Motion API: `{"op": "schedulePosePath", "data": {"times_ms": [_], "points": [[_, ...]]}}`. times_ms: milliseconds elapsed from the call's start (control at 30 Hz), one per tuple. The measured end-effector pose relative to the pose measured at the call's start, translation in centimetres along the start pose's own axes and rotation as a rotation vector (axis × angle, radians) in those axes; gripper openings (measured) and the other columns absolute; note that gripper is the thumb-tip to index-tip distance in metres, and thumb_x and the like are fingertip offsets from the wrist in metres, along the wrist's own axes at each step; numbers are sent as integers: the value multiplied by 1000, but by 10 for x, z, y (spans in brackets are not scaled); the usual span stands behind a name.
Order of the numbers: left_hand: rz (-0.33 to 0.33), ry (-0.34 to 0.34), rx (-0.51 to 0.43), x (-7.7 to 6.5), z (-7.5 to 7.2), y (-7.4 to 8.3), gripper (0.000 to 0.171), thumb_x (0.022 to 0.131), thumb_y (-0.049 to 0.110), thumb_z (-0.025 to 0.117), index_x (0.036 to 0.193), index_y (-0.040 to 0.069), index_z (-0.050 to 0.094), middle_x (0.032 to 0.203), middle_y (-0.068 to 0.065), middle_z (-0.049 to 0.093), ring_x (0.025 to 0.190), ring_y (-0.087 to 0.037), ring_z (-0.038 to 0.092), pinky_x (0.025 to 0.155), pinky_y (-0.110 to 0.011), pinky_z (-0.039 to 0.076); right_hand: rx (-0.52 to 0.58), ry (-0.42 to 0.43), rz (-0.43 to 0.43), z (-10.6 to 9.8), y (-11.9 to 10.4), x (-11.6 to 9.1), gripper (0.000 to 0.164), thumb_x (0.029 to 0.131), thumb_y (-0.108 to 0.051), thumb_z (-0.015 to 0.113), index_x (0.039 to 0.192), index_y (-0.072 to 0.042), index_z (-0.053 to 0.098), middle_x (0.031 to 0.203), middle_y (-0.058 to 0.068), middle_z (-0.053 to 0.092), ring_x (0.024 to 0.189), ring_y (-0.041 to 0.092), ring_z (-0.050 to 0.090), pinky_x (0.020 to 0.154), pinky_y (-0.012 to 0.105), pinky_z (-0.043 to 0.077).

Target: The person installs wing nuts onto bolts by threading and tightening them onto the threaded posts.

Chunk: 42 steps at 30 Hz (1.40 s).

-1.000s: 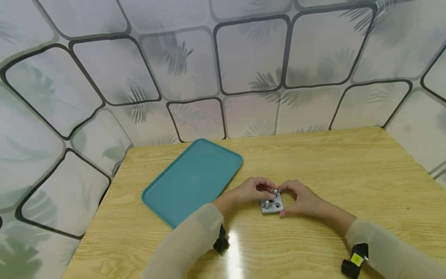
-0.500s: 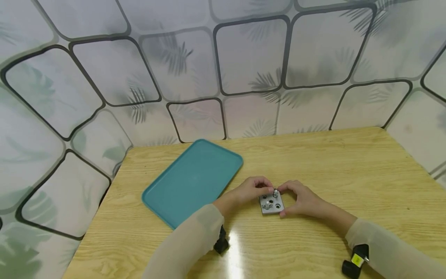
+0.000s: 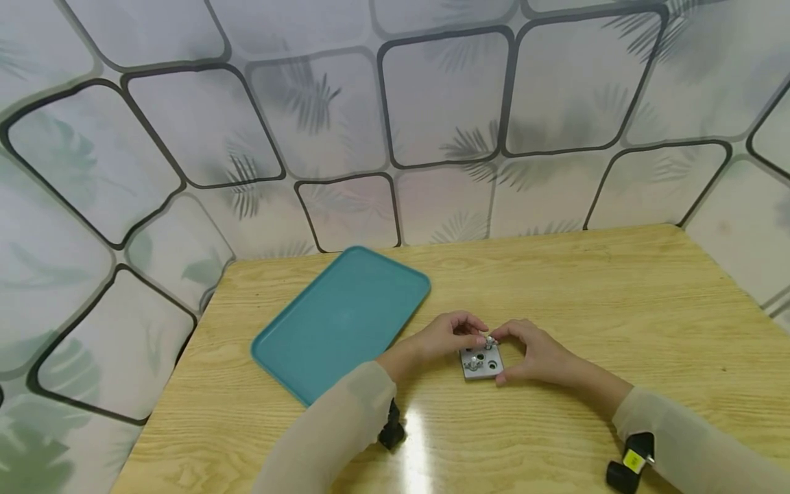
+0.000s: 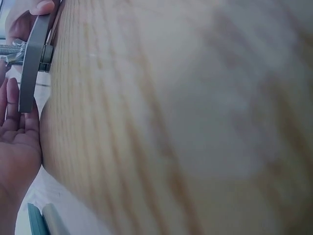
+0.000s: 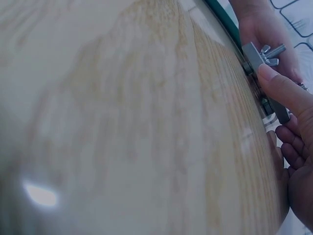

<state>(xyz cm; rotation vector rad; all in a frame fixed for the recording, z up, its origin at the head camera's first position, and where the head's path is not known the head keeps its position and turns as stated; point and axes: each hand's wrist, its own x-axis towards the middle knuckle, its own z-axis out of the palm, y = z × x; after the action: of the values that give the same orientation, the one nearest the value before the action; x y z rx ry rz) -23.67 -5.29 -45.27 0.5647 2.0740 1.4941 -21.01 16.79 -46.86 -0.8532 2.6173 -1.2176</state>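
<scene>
A small square grey metal plate (image 3: 484,372) with holes sits between both hands, low over the table. Two bolts stand up through it, each carrying a wing nut: the near one (image 3: 474,363) towards the front left, the far one (image 3: 490,342) at the back. My left hand (image 3: 439,337) pinches the far wing nut with thumb and fingertips. My right hand (image 3: 542,353) grips the plate by its right side, thumb at the near corner and fingers at the far corner. Bolt heads (image 4: 46,58) show beneath the plate in the left wrist view.
A teal tray (image 3: 342,312) lies at an angle on the wooden table (image 3: 586,288), left of the hands. Behind the table hangs patterned cloth (image 3: 444,103). Black wrist cameras are strapped at both sleeves.
My left thumb has drawn back a little from the far wing nut and come forward onto it again, and the nut's wings have turned. My right hand keeps its place on the plate.
</scene>
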Motion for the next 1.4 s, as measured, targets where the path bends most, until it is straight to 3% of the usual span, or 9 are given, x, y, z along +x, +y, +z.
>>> {"op": "schedulePosePath", "data": {"times_ms": [167,667,867,1033,1400], "points": [[-6,29,-19,0,0,0,17,89,20,59,99,6,58,91,2,58,82,-5,51,73,-18,43,11,-2,-2,0,-1,0,64,58,-44,82,110,-15,57,112,-4,57,105,16,44,91,31,36],[40,-48,70,-1,0,2,25,84,17,66,107,9,63,96,2,62,85,-2,54,78,-16,44,-1,15,-19,0,-1,0,64,57,-43,83,109,-17,58,111,-5,58,104,14,45,89,29,36],[4,4,79,-1,1,4,17,86,20,63,99,9,62,91,3,60,82,-2,53,74,-16,43,2,32,-48,2,-1,-1,63,57,-41,83,109,-17,57,109,-6,58,102,13,46,88,25,36],[-29,36,47,-3,1,5,13,86,20,63,91,8,59,87,4,58,80,-3,52,72,-16,42,-2,13,-24,0,-2,0,64,58,-44,82,109,-16,57,110,-6,58,104,15,46,89,30,36],[19,-14,51,-1,1,4,24,81,17,69,102,8,63,90,3,62,81,-3,55,74,-17,45,-13,8,-14,-1,0,1,64,57,-44,82,109,-16,57,110,-5,58,104,15,45,90,32,36]]}}
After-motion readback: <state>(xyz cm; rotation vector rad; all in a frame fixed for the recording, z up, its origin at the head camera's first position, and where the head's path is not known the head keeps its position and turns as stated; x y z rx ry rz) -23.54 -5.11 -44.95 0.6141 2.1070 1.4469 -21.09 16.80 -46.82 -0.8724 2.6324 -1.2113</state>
